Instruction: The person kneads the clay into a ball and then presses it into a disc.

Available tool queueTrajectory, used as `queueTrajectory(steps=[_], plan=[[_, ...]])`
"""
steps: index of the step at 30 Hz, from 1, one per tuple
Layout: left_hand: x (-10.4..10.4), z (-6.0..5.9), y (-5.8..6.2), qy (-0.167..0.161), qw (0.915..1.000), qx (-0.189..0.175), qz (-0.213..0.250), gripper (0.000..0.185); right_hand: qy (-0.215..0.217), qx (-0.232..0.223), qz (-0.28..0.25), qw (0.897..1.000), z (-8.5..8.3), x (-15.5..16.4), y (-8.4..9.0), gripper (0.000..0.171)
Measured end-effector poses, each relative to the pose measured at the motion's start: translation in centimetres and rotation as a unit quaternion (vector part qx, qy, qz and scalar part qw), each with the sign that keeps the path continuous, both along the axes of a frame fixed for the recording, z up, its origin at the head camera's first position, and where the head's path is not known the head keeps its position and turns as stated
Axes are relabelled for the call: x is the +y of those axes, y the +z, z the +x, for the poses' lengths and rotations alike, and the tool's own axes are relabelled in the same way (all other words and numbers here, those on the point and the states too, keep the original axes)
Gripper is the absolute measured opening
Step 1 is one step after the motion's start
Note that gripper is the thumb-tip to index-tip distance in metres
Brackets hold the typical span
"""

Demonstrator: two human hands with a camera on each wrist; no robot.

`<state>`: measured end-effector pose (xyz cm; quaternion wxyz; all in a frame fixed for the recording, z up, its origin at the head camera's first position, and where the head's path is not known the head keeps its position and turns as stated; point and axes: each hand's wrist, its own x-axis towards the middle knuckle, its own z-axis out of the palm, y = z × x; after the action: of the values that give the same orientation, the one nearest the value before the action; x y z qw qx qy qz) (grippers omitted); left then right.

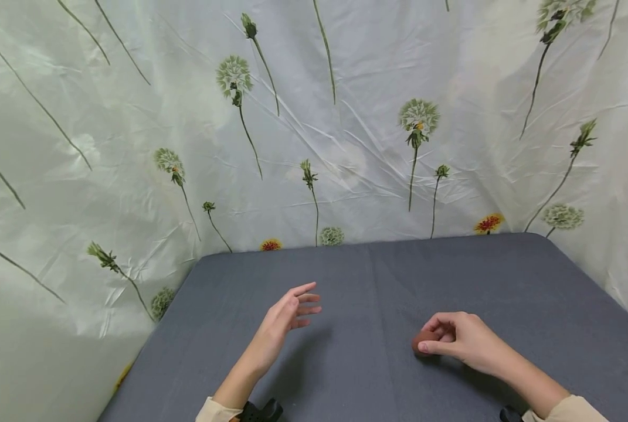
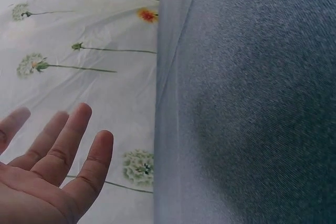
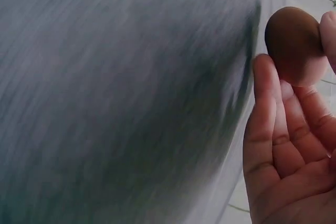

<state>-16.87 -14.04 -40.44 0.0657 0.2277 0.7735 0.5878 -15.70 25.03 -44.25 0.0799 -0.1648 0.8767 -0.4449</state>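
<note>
A brown egg is pinched between the thumb and fingers of my right hand, low over the right half of the table. In the right wrist view the egg shows its smooth, rounded side, with the thumb at one edge and the fingertips of the right hand below it. My left hand hovers above the table left of the middle, fingers spread and loosely bent. Nothing lies in its palm; the left wrist view shows the same hand with fingers apart.
A dark grey cloth covers the table, which has rounded far corners. Behind it and on the left hangs a pale curtain printed with dandelions and other flowers. Beige sleeves and black wrist straps show at both forearms.
</note>
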Motion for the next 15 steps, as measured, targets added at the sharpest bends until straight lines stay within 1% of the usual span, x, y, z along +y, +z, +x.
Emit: queueTrajectory(steps=[3, 7, 11, 13, 15], plan=[[-0.2, 0.1, 0.0, 0.011, 0.9999, -0.012, 0.005, 0.052, 0.003, -0.002, 0.013, 1.000, 0.0, 0.7, -0.2, 0.028], [-0.3, 0.1, 0.2, 0.022, 0.9994, -0.024, 0.012, 0.056, 0.009, 0.008, 0.036, 0.999, -0.2, 1.2, -0.2, 0.025], [-0.2, 0.0, 0.6, 0.021, 0.9994, -0.020, 0.019, 0.057, 0.011, 0.017, 0.061, 0.998, -0.4, 1.3, 0.0, 0.030], [-0.2, 0.1, 0.8, 0.026, 0.9994, -0.013, 0.018, 0.056, 0.001, 0.023, 0.077, 0.997, -0.6, 1.0, 0.4, 0.037], [-0.2, 0.2, 1.0, 0.034, 0.9993, 0.001, 0.015, 0.055, -0.014, 0.042, 0.097, 0.994, -0.9, 0.4, 0.8, 0.042]])
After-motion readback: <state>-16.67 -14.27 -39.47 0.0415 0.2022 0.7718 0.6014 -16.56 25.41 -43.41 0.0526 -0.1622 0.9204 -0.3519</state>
